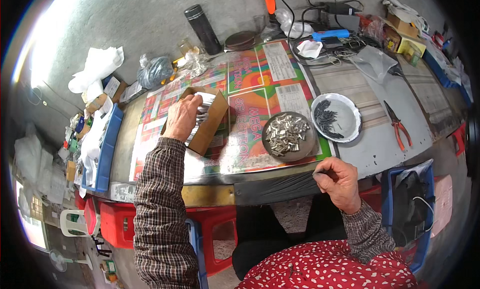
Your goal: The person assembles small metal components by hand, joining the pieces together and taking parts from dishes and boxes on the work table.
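My left hand (pixel 182 118) reaches over an open brown cardboard box (pixel 213 124) filled with thin white and silvery pieces. Its fingers are bent together at the contents, and whatever they pinch is hidden. Closed in a pinch, my right hand (pixel 340 183) hovers just off the table's front edge. Something small and dark may sit at its fingertips, too small to name. Between the hands stands a round dish (pixel 270 145) heaped with small shiny metal pieces. Right of it, a white bowl (pixel 350 120) holds thin dark pieces along its left side.
Red-handled pliers (pixel 398 129) lie right of the bowl. At the back are a black flask (pixel 203 29), a blue-handled tool (pixel 330 35) and cables. A blue tray (pixel 111 149) stands at the left; a blue crate (pixel 430 199) is below the table's right side.
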The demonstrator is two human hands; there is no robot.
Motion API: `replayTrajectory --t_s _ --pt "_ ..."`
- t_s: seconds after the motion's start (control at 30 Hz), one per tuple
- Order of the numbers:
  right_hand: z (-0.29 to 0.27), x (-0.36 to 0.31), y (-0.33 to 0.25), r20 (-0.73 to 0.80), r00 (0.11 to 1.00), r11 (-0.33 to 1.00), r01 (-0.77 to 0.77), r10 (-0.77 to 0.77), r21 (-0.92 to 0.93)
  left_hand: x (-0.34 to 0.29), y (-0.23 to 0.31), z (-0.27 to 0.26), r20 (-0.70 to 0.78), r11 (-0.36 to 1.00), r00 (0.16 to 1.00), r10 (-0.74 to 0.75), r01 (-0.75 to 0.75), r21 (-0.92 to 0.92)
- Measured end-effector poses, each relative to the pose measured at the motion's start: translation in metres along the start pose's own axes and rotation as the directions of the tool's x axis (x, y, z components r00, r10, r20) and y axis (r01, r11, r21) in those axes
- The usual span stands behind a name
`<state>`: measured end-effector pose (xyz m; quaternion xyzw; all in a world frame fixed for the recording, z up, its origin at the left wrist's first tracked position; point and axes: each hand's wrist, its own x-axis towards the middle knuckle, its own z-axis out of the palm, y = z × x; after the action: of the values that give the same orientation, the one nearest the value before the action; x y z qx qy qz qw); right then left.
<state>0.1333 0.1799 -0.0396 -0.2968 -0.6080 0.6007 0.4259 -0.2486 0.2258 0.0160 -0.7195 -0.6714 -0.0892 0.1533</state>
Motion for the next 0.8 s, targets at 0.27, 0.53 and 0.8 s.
replayTrajectory --t_s 0.27,0.53,0.8 --pt "0.002 0.0 -0.002 0.005 1.0 1.0 -0.012 0.012 -0.005 0.001 -0.007 -0.005 0.033 0.994 0.999 -0.005 0.008 -0.111" --pt "0.001 -0.001 -0.002 0.002 1.0 1.0 -0.008 0.008 -0.017 0.008 -0.006 -0.009 0.083 0.991 0.994 0.069 -0.058 -0.124" --pt "0.0 0.0 0.0 0.002 1.0 1.0 -0.009 0.009 -0.03 0.001 -0.007 0.001 0.05 1.0 0.999 0.002 -0.001 -0.018"
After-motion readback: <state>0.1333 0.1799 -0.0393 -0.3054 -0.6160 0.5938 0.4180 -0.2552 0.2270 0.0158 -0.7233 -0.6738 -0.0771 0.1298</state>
